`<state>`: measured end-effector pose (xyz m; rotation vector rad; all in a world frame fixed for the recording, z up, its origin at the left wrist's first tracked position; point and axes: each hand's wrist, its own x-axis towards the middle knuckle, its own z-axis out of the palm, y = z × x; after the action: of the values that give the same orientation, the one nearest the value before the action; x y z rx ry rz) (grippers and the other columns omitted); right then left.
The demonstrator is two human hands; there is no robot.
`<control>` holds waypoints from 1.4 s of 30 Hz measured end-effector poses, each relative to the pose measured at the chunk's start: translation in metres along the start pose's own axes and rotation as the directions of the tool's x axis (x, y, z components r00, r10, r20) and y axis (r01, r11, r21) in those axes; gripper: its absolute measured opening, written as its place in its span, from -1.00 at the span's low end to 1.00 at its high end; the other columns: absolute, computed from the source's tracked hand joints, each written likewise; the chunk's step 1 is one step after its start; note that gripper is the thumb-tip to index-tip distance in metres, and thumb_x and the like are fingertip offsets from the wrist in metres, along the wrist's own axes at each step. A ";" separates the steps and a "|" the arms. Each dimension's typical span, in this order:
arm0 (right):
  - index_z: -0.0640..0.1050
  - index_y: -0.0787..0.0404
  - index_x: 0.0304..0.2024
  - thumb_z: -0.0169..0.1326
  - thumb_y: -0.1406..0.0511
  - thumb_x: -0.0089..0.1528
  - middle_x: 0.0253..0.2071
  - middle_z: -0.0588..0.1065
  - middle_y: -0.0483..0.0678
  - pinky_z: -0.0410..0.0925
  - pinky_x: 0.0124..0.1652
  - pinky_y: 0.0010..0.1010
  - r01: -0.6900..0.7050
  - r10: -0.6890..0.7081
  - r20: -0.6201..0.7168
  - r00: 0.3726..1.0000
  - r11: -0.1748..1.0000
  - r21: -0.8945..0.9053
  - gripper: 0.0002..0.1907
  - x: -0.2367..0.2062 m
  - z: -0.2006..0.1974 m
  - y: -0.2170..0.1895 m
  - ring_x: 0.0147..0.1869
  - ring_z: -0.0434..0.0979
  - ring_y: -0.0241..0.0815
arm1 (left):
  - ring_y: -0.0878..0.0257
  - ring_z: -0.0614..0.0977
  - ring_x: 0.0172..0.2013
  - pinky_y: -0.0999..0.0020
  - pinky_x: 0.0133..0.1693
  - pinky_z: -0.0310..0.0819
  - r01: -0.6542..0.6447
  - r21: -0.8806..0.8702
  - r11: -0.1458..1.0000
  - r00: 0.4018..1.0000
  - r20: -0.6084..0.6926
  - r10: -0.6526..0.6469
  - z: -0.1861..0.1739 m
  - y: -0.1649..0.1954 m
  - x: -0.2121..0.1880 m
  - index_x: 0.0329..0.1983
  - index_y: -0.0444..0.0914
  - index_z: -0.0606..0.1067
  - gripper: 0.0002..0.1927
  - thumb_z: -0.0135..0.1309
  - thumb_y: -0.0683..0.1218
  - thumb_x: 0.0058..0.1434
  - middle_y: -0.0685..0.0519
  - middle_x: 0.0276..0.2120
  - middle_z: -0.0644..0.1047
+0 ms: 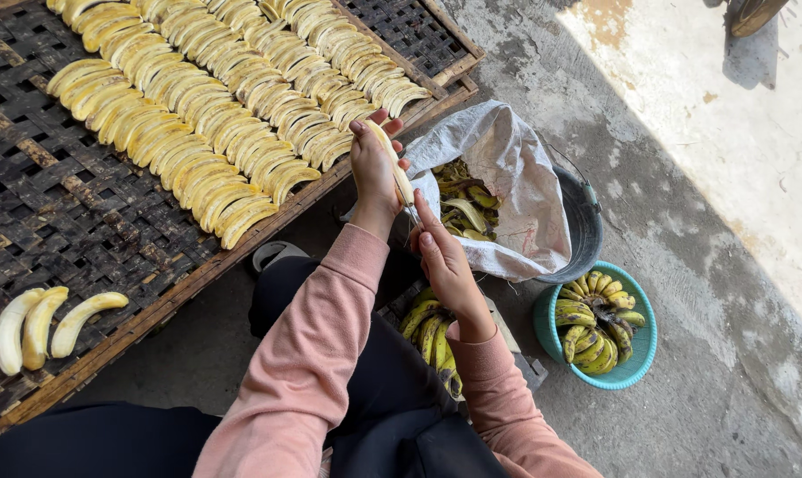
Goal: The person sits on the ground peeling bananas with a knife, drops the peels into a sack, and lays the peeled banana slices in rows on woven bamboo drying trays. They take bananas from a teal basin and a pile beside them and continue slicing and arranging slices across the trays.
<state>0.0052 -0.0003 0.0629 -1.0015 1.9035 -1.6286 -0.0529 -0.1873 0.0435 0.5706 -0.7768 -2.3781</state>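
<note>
Outdoor fruit-drying yard: woven bamboo rack (55, 204) of peeled bananas (215, 97), sunlit concrete ground (684, 177).

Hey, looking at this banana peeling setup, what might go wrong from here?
The left hand holds the peeled banana by a few fingers over bare concrete; soft fruit like that could slip or snap and fall. The right hand pulls at its lower end, so a hard tug might break it. The teal basket of unpeeled bananas sits close by her elbow and could get knocked.

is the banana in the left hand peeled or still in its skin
Peeled: the banana in the left hand shows bare pale flesh, like the rows on the woven tray. The right hand is just below it.
</note>
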 end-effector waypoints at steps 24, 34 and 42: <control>0.19 0.22 0.52 -0.19 0.37 0.47 0.46 0.32 0.06 0.14 0.41 -0.36 0.126 -0.137 -0.075 0.988 0.983 -0.133 -0.46 0.057 -0.003 0.052 0.52 0.30 -0.13 | 0.01 0.64 0.00 0.26 0.06 0.55 0.218 -0.358 0.908 0.963 0.231 -0.140 -0.007 -0.013 -0.014 -0.14 -0.26 0.30 -0.60 -0.43 0.12 0.55 0.03 -0.43 0.45; 0.30 0.07 0.49 -0.09 0.35 0.46 0.28 0.51 0.10 0.35 0.24 -0.33 0.157 -0.208 -0.073 0.975 0.889 -0.430 -0.48 0.085 0.004 0.023 0.29 0.54 -0.03 | 0.16 0.55 0.14 0.27 0.20 0.45 0.146 -0.274 0.950 0.948 0.313 -0.055 -0.025 -0.002 -0.010 -0.01 -0.32 0.41 -0.61 -0.30 0.07 0.48 -0.12 0.04 0.55; 0.07 -0.12 0.56 0.05 0.25 0.39 -0.01 0.53 0.08 0.45 -0.36 -0.28 -0.096 -0.299 -0.096 0.949 0.014 -0.995 -0.26 0.107 0.027 -0.058 -0.10 0.56 0.03 | 0.18 0.63 -0.10 0.23 -0.02 0.63 0.351 -0.198 0.915 0.837 0.505 -0.212 -0.048 0.012 0.021 0.07 -0.20 0.45 -0.75 0.01 0.00 0.43 0.00 -0.13 0.57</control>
<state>-0.0299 -0.1019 0.1265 -1.3939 3.3469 0.0088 -0.0379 -0.2272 0.0113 -0.0360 -0.5501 -2.8963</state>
